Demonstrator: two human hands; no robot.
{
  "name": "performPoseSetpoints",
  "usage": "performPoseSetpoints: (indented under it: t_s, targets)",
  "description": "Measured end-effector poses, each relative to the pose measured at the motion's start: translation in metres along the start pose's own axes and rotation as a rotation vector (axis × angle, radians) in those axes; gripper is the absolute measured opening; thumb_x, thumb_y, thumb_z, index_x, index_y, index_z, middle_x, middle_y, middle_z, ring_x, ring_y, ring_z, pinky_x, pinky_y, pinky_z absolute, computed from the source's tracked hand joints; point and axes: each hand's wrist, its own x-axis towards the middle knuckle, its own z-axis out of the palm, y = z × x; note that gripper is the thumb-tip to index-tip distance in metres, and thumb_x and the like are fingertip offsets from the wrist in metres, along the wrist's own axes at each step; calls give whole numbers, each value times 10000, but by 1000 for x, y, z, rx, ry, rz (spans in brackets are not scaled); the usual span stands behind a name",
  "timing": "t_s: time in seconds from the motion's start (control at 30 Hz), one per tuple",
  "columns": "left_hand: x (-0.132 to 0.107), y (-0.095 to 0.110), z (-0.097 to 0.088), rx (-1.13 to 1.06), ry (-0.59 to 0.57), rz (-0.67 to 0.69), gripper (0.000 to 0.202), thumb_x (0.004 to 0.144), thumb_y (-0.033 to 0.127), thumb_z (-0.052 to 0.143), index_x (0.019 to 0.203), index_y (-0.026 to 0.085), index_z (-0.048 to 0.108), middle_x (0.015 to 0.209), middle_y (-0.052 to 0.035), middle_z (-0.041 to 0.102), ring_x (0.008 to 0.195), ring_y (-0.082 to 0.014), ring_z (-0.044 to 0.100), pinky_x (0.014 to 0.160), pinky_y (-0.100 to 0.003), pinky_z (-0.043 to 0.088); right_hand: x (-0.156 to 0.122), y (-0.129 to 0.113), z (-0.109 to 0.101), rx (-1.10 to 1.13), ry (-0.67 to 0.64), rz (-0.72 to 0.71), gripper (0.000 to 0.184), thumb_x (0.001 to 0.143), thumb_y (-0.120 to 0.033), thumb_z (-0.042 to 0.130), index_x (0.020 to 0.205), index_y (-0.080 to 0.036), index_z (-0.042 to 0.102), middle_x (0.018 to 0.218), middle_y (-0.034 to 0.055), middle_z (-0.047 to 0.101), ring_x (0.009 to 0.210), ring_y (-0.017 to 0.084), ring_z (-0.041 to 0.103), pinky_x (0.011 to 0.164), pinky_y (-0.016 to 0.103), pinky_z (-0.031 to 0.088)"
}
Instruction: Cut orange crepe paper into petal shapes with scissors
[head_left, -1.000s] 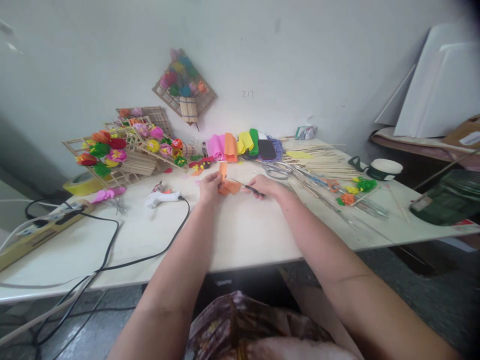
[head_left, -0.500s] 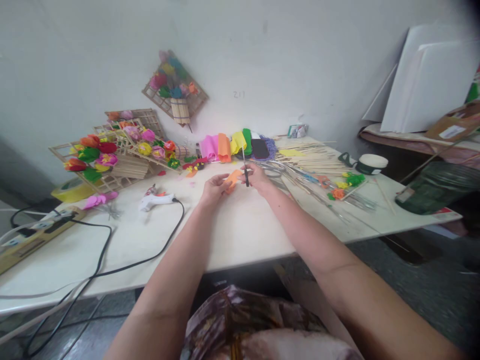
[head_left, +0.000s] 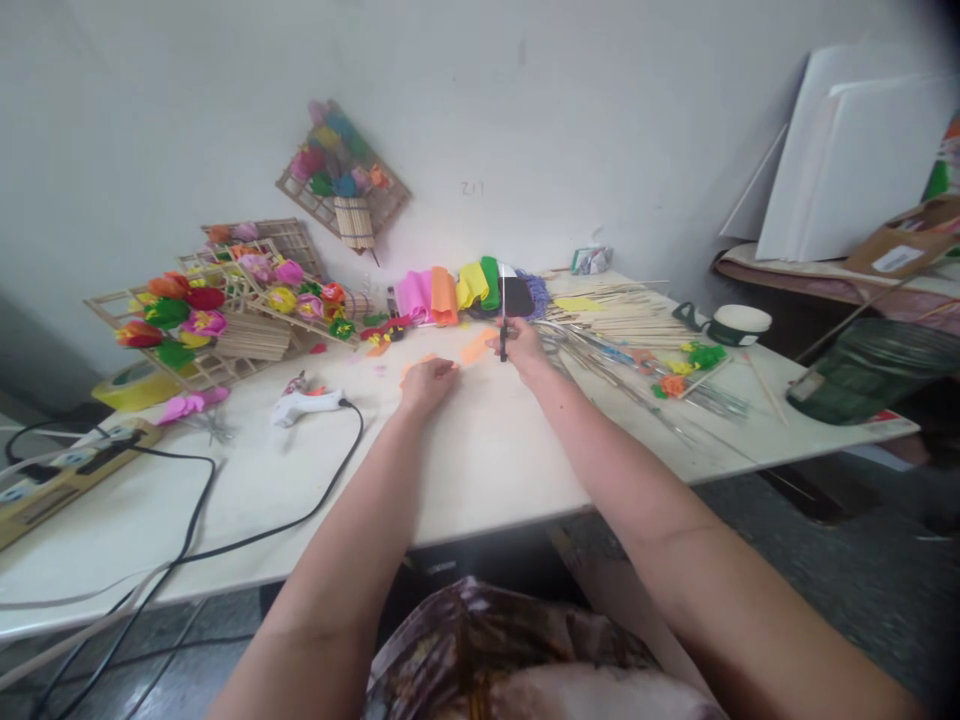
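My right hand (head_left: 523, 348) grips small scissors (head_left: 503, 318), blades pointing up, near the back middle of the white table (head_left: 487, 460). An orange paper piece (head_left: 478, 349) lies just left of that hand; whether its fingers touch it I cannot tell. My left hand (head_left: 427, 384) rests curled on the table, and a scrap of orange paper (head_left: 411, 366) shows at its far side. Whether it grips the scrap is unclear.
A glue gun (head_left: 304, 404) with its black cord lies to the left. Stick racks of paper flowers (head_left: 217, 310) stand at back left. Coloured paper rolls (head_left: 450, 290), a pile of sticks (head_left: 615, 310) and wires sit behind. A tape roll (head_left: 739, 324) is at right.
My hands have drawn apart: the right hand has turned the scissors upright and moved back and right, while the left hand has dropped to the table. The orange paper now lies in two places.
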Motion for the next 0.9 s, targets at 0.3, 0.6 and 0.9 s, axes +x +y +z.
performPoseSetpoints:
  t_s: [0.3, 0.6, 0.9]
  targets:
    - [-5, 11, 2, -309, -169, -90, 365, 624, 449, 738, 804, 137, 677, 745, -81, 678, 530, -107, 562, 470, -200, 414, -11, -7, 6, -24, -62, 83, 336, 608, -184, 699, 896, -185, 528, 553, -90, 511, 455, 59, 486, 448, 163, 376]
    - [-3, 5, 7, -482, -228, -144, 241, 574, 283, 788, 668, 124, 635, 592, -14, 596, 493, -78, 528, 504, -205, 446, -15, -2, 13, -27, -94, 48, 295, 636, -162, 693, 876, -192, 525, 536, -97, 492, 449, 59, 484, 445, 166, 378]
    - [-7, 13, 9, -497, -122, -152, 237, 666, 243, 731, 776, 133, 552, 667, -62, 672, 503, -110, 599, 525, -227, 483, -17, -3, 16, -45, -84, 78, 279, 674, -199, 713, 872, -182, 517, 551, -75, 541, 428, 51, 490, 429, 152, 392]
